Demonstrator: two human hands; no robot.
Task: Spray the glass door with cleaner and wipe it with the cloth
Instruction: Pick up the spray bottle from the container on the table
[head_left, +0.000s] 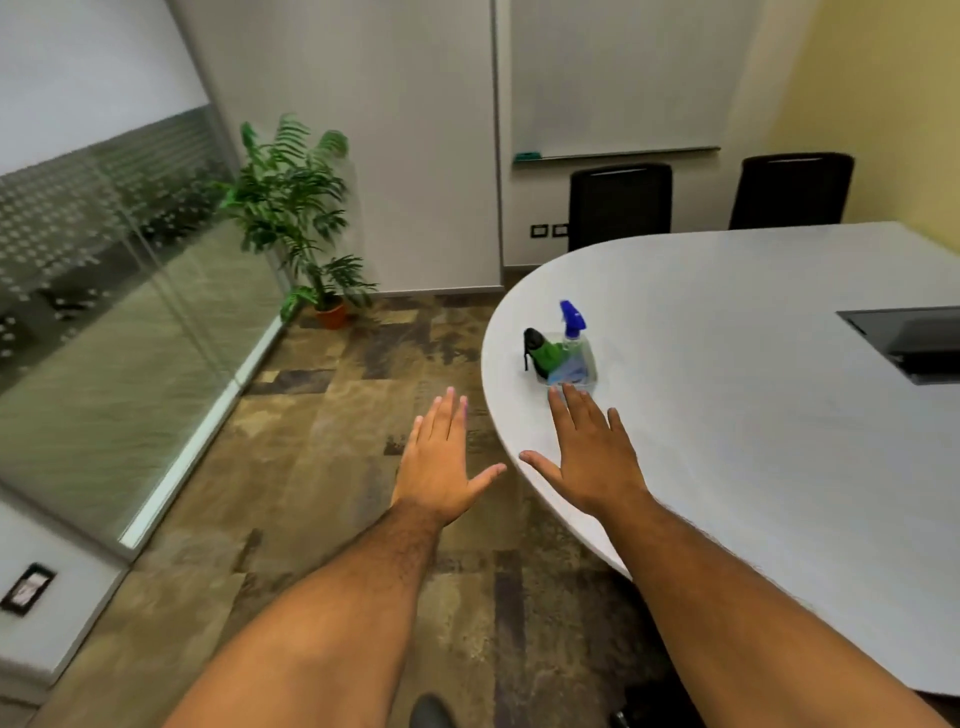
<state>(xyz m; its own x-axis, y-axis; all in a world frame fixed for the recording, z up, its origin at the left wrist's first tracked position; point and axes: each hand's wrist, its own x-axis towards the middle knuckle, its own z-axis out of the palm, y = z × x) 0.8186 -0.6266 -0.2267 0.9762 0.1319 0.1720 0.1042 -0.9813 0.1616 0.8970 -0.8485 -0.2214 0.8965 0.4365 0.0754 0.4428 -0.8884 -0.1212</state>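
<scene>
A meeting room is seen from a camera worn on a person's head, looking forward and down. A large pale grey table (753, 415) with a rounded end fills the right side. The glass door (119, 322), part of a glazed wall with a frosted dotted band across its upper half, runs along the left side, well apart from the table. The floor (322, 467) between them is a patchwork of brown and grey tiles. Against the far white wall hangs a whiteboard (618, 78), and two black chairs (621, 205) stand behind the table. A potted plant (296, 218) sits in the far corner, beside the end of the glass wall.

Two bare forearms reach forward from the bottom edge. The left hand (441, 462) hovers over the floor, palm down, fingers straight and together, thumb spread, holding nothing. The right hand (592, 457) is likewise flat and empty, stretched over the table's rounded edge; whether it touches the surface cannot be told.

Just beyond the right fingertips, near the table's edge, stands the spray bottle (575, 343) (clear body, blue trigger head). Pressed against its left side is a green and black object (545, 351), too blurred to identify. Something light blue (563, 375) lies at the bottle's base, possibly the cloth, though this is unclear.
</scene>
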